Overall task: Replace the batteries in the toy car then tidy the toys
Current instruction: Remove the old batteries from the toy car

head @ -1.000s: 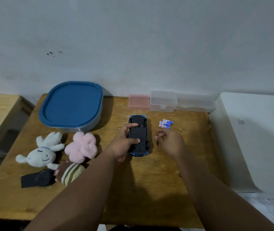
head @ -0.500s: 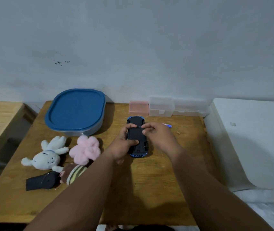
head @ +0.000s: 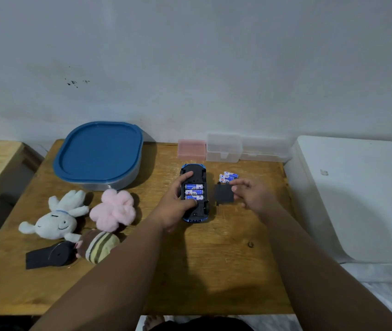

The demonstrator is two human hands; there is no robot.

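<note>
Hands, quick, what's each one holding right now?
The left hand grips the upturned toy car.
The right hand pinches the black battery cover, off the car.

Right hand (head: pixel 252 195) lifting battery cover (head: pixel 223 194) off toy car (head: pixel 198 212), carrying it rightward (three batteries (head: pixel 193 192) now exposed inside).

Blue toy car (head: pixel 196 215) upside down, three batteries (head: pixel 193 192) exposed, black cover (head: pixel 223 195) off, loose batteries (head: pixel 228 177) beside

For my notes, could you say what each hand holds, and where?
Left hand grips the toy car by its left side; right hand pinches the battery cover by its right edge.
</note>
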